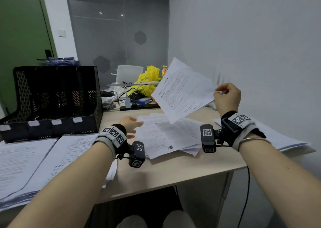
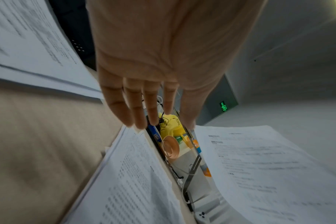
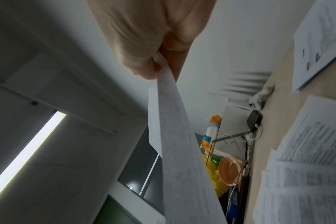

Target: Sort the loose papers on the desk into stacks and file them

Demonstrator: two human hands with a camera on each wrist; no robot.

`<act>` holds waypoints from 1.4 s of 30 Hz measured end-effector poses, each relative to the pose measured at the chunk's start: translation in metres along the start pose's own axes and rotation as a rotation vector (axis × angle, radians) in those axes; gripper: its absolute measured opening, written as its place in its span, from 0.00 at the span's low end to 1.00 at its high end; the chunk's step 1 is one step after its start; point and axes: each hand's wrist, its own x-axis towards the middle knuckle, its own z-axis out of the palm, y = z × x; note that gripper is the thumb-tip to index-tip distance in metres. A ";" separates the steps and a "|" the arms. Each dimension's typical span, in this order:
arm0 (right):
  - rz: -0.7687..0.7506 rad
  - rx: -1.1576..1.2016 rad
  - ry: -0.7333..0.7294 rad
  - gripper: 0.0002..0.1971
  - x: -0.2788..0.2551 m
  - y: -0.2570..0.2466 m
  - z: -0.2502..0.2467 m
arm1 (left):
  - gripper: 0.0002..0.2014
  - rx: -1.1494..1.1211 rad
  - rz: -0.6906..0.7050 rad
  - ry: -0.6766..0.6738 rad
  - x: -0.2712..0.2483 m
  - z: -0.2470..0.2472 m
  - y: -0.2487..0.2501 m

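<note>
My right hand (image 1: 224, 95) pinches the right edge of a printed sheet (image 1: 184, 92) and holds it tilted in the air above the desk; the pinch on the sheet (image 3: 175, 121) shows in the right wrist view too. Below it a loose pile of printed papers (image 1: 166, 137) lies spread on the desk middle. My left hand (image 1: 132, 125) hovers with straight fingers (image 2: 136, 109) at the pile's (image 2: 132, 174) left edge, holding nothing. Two neater stacks (image 1: 34, 160) lie at the near left, another stack (image 1: 281, 137) at the right. A black mesh file rack (image 1: 52, 99) stands at the back left.
The beige desk (image 1: 173, 174) ends at a wall on the right. Behind the papers sit a yellow bag (image 1: 147, 80), cables, a blue item and a small shelf (image 1: 132, 84). A white chair (image 1: 129, 73) stands beyond. My knees show under the desk's front edge.
</note>
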 end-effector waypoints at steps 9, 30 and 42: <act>0.003 0.156 -0.058 0.19 -0.036 -0.029 0.059 | 0.24 -0.241 0.115 -0.103 -0.021 -0.013 0.000; 0.003 -0.262 -0.198 0.15 -0.026 -0.005 0.027 | 0.24 -0.427 0.343 0.007 -0.008 0.027 0.036; 0.019 -0.352 -0.619 0.14 -0.006 0.045 -0.041 | 0.23 -0.544 0.325 -0.188 0.007 0.153 0.087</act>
